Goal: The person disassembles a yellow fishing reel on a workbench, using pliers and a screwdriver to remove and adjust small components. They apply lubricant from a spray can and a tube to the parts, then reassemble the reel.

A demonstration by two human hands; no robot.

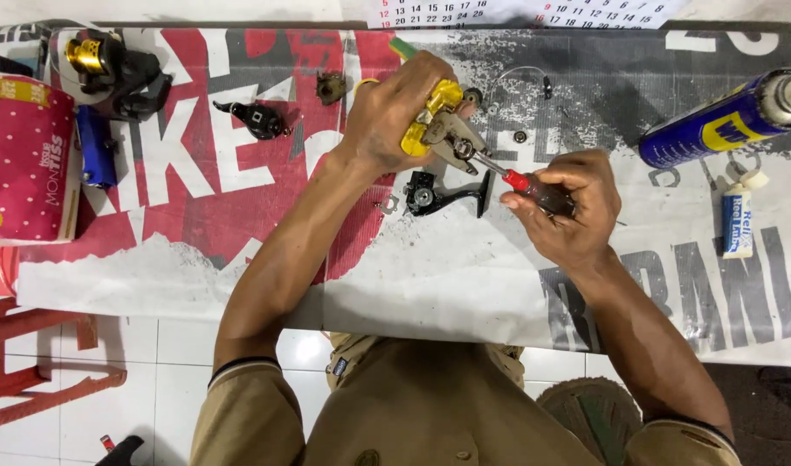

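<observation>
My left hand (395,112) grips a yellow and grey fishing reel body (437,128), held above the table. My right hand (568,207) holds a screwdriver (527,185) with a red collar and dark handle; its metal tip touches the reel body's grey side. A black reel part (437,197) with a foot lies on the printed banner (464,276) just below the reel body, between my hands.
A blue spray can (723,121) and a small white tube (738,220) lie at the right. Black reel parts (256,118), a gold-spooled reel (102,69) and a pink dotted box (25,160) sit at the left. A red stool (33,362) stands below.
</observation>
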